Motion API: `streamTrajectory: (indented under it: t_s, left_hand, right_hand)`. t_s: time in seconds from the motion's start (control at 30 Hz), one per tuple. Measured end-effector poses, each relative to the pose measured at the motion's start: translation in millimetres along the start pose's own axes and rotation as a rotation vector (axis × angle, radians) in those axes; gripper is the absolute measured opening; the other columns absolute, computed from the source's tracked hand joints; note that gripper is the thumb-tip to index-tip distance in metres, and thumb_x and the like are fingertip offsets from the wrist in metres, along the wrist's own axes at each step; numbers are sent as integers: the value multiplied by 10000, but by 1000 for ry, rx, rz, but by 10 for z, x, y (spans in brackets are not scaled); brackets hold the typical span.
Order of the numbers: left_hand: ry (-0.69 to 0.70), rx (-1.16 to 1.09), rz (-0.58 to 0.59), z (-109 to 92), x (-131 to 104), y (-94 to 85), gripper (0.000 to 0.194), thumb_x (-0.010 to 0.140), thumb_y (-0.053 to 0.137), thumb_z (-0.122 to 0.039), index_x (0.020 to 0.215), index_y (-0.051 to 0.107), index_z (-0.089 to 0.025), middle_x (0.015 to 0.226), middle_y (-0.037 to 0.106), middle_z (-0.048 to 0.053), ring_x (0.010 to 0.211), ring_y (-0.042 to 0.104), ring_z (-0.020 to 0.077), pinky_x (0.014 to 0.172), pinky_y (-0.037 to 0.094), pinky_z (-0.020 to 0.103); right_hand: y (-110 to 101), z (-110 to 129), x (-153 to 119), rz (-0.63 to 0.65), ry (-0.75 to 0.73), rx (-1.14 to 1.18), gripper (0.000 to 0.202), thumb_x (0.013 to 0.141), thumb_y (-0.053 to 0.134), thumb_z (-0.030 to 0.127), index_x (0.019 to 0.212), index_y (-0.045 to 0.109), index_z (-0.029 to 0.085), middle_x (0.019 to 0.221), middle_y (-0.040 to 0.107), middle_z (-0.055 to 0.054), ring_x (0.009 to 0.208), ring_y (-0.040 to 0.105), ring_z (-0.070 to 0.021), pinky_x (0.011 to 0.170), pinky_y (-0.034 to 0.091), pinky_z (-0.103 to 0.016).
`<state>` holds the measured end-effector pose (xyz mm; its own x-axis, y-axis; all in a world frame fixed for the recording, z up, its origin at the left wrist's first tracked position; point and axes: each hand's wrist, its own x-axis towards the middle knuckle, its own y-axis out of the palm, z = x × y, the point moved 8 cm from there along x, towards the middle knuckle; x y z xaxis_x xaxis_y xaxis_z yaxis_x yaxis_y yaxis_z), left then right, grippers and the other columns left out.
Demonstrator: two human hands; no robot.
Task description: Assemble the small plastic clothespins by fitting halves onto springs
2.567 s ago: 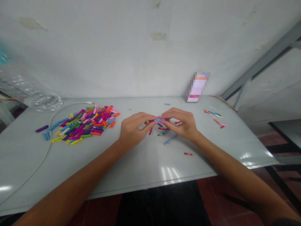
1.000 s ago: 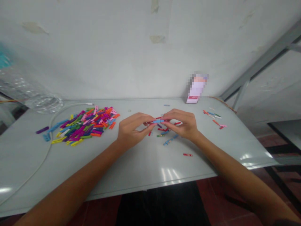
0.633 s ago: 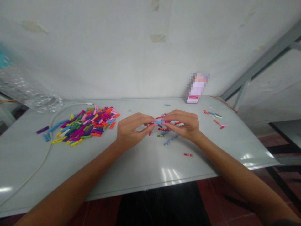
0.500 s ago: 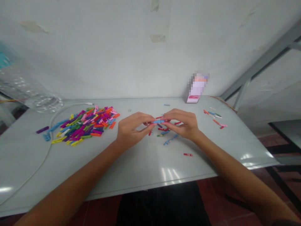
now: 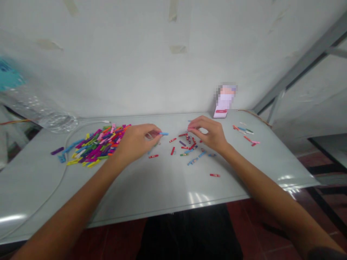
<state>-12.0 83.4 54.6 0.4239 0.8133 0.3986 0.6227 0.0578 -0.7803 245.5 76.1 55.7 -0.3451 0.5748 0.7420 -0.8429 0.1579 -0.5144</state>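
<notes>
My left hand [image 5: 139, 141] pinches a small blue clip piece [image 5: 164, 134] that sticks out to the right of its fingertips. Across from it, my right hand [image 5: 210, 133] has its thumb and fingers closed together above several scattered pieces; what they hold, if anything, is too small to make out. Red pieces [image 5: 172, 151], blue pieces [image 5: 193, 161] and a green one [image 5: 184, 155] lie on the table between and below the hands. A colourful heap of clips [image 5: 94, 146] is beside my left wrist, partly covered by it.
A phone [image 5: 223, 101] leans against the wall at the back. On the far left stand a clear plastic bottle [image 5: 40, 112] and a white cable [image 5: 63, 173]. More loose pieces [image 5: 252, 141] lie at the right of the table [image 5: 168, 195].
My hands have moved apart, the left one leftward with the blue piece, the right one slightly up. More red pieces show between them. The view has shifted a little.
</notes>
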Motion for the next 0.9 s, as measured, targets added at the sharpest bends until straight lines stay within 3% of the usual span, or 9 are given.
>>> streamTrajectory:
  t_s: [0.13,0.23,0.3,0.4,0.47,0.53,0.63,0.77,0.9]
  left_hand:
    - [-143,418,20,403,-313,-501,181,1013,673,-336,1070,824,-253,1048,857,41,917,785,271,847,601,389]
    - [-284,523,44,673,-590,-729,185,1018,672,-377,1029,814,-258,982,814,2,843,745,236,800,588,348]
    - [-299,593,82,684,-693,-749,237,1029,664,-395,1102,816,-230,1134,809,50,969,756,267,874,614,376]
    - [-254,547,-64,425,-686,-750,317,1038,683,-387,1291,795,-232,1366,764,74,1058,752,274,1013,618,430]
    - [-137,426,-23,162,-588,-536,310,1071,641,-353,1301,787,-205,1273,782,90,1030,750,259,1042,598,424]
    - [-11,249,140,-86,-466,-177,289,1065,661,-391,1255,800,-223,1110,798,62,855,736,224,895,616,375]
    - [152,108,347,-375,-299,328,261,1095,621,-302,1267,808,-240,1270,803,81,1081,769,254,1006,600,387]
    - [253,264,476,-462,-135,730,214,1080,663,-239,1230,814,-224,1292,780,105,1161,746,294,908,597,378]
    - [246,307,504,-345,-64,835,134,1092,647,-227,1096,779,-203,1232,771,99,1146,737,290,871,579,366]
  right_hand:
    - [61,-36,-17,84,24,9,107,1092,763,342,1026,797,265,1064,832,-63,988,786,-227,895,642,-394]
    - [110,-53,-26,164,38,23,150,1072,794,385,1001,788,253,1064,822,-66,989,777,-232,914,626,-396]
    - [163,-71,-41,247,60,13,201,1060,807,419,979,784,236,1063,817,-70,978,771,-233,914,607,-394]
    - [258,-99,-86,381,116,-23,245,1059,798,450,979,797,219,1063,816,-72,934,748,-222,881,571,-373]
    - [329,-79,-124,467,132,-16,223,1075,771,422,1018,814,211,1071,812,-78,905,729,-209,855,546,-352]
    - [391,-31,-159,541,125,9,188,1080,747,377,1065,822,204,1077,805,-85,914,722,-207,853,530,-341]
    - [414,10,-179,604,116,15,167,1080,708,327,1085,817,200,1051,788,-79,928,713,-211,860,512,-338]
    - [376,-1,-176,708,120,13,127,1025,688,230,1040,810,198,1026,767,-59,912,690,-206,863,496,-337]
    - [396,-2,-211,858,126,11,154,933,748,178,1071,807,211,1118,779,-62,1009,692,-233,934,501,-361]
